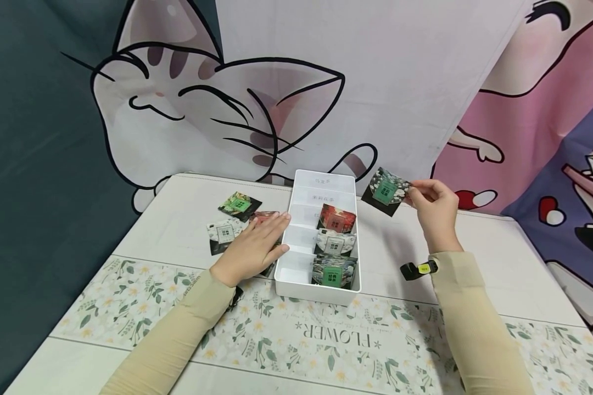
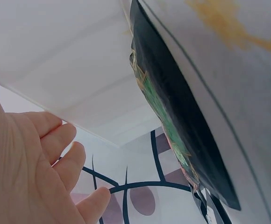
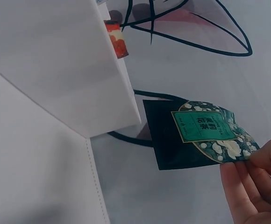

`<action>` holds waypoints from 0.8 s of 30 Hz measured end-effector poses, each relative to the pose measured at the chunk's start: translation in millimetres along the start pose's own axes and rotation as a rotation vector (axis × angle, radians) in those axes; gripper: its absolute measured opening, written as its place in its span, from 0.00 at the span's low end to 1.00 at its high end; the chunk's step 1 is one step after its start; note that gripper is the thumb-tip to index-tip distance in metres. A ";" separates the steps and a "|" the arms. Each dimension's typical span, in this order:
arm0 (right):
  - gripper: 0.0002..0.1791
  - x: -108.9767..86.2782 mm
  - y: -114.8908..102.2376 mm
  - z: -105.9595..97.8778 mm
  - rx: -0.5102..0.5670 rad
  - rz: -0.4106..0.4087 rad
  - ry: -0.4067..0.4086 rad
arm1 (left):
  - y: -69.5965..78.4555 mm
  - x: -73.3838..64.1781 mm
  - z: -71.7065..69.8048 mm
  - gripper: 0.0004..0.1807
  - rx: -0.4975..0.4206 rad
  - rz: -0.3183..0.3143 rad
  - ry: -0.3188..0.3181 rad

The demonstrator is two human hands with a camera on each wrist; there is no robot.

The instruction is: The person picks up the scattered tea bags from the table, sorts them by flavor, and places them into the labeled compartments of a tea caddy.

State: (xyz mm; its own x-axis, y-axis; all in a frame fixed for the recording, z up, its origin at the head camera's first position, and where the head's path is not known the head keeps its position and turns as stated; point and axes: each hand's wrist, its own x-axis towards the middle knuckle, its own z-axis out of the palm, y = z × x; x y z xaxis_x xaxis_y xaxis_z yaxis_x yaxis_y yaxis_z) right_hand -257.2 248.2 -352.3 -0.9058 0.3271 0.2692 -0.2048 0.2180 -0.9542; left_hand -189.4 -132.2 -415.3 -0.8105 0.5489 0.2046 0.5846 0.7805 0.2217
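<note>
Nr far edge of worktop (image 1: 385, 247), R of white box (image 1: 318, 296), R grip (image 1: 435, 210) pinches green-label sachet (image 1: 384, 192) nr one corner, off worktop; L grip (image 1: 251, 248), fingers straight, lies at box's L side. Prob. best: light pinch, no creasing; L grip steadies box.

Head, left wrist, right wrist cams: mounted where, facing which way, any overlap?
Head: worn on head, facing forward and down at the white box; left hand, right hand, sleeves show.
Left wrist: worn on left wrist, facing forward past the box's wall and a loose packet; only left hand shows.
Right wrist: worn on right wrist, facing forward at the held packet; only right hand shows.
Overlap: head and right wrist share the held packet.
</note>
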 end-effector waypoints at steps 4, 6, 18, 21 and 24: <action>0.07 3.3 -5.4 6.9 0.010 -0.015 -0.019 | 0.6 -0.1 -0.5 0.44 -0.009 -0.002 -0.001; 0.06 4.9 -7.7 10.0 0.024 -0.009 -0.034 | 0.8 -0.3 -0.7 0.44 -0.013 0.000 -0.001; 0.06 12.9 -18.9 31.6 0.095 0.026 -0.183 | 2.0 -0.9 -1.9 0.42 -0.013 -0.009 -0.021; 0.06 14.3 -20.7 36.7 0.109 0.021 -0.212 | 2.3 -0.8 -2.3 0.40 -0.013 -0.013 -0.025; 0.07 16.3 -21.3 42.4 0.108 0.026 -0.245 | 2.5 -0.8 -2.5 0.40 -0.011 -0.018 -0.026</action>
State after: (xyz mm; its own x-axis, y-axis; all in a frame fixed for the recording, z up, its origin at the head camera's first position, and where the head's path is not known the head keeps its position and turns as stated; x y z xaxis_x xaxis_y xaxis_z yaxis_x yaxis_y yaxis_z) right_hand -283.3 210.0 -333.2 -0.9715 0.0960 0.2170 -0.2065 0.1083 -0.9724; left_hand -187.2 -131.4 -412.5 -0.8218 0.5421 0.1757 0.5698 0.7872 0.2361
